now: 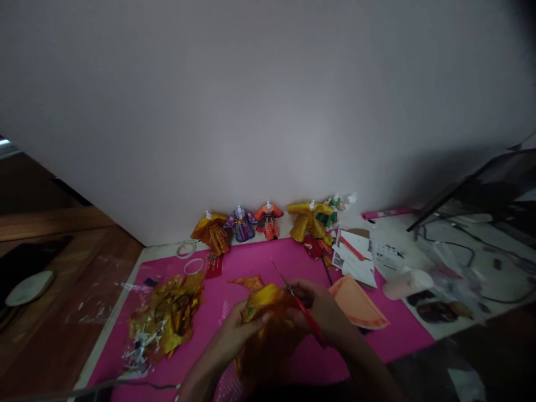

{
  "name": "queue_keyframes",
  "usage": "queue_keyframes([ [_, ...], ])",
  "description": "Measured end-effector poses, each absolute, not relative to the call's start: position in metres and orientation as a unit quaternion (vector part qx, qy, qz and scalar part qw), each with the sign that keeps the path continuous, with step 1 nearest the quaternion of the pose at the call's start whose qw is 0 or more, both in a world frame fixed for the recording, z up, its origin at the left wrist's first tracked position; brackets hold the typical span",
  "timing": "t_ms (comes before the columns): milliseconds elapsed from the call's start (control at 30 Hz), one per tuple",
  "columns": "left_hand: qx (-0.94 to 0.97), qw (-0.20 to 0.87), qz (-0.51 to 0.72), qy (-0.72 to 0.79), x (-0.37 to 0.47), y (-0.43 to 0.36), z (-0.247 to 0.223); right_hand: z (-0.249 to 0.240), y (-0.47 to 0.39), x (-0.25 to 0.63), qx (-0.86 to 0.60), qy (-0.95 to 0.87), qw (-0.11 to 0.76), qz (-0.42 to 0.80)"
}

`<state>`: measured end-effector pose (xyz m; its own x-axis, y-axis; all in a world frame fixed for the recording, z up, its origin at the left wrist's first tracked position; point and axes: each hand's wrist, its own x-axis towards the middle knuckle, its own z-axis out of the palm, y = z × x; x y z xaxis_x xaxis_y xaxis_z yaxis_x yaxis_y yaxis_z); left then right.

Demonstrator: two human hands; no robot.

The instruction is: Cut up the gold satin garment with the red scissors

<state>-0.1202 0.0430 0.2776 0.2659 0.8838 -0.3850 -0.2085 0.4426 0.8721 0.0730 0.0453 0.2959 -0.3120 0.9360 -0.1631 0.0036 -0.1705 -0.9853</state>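
Left hand (247, 329) clamped on gold cloth (272, 304) low over the pink mat (251, 257), right hand (320, 312) closed around red-handled scissors (307, 315) beside it, with a clear plastic bag (142, 340) at left among gold scraps (173, 312), its contents too blurred to name.

Your white table (393, 230) bears a pink sheet (259, 257). Small dressed figures (242, 223) line twelve o'clock; a bottle (405, 283) is at two.
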Motion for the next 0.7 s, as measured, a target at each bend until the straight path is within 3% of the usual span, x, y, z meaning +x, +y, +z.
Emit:
queue_keyframes([
  [233,0.279,0.715,0.418,0.487,-0.111,0.041,0.279,0.296,0.049,0.065,-0.466,-0.534,0.382,0.593],
  [433,0.386,0.731,0.384,0.413,-0.104,0.038,0.291,0.298,0.052,0.060,-0.453,-0.532,0.378,0.607],
  [700,0.337,0.692,0.420,0.481,-0.115,0.035,0.299,0.311,0.045,0.073,-0.429,-0.523,0.358,0.644],
])
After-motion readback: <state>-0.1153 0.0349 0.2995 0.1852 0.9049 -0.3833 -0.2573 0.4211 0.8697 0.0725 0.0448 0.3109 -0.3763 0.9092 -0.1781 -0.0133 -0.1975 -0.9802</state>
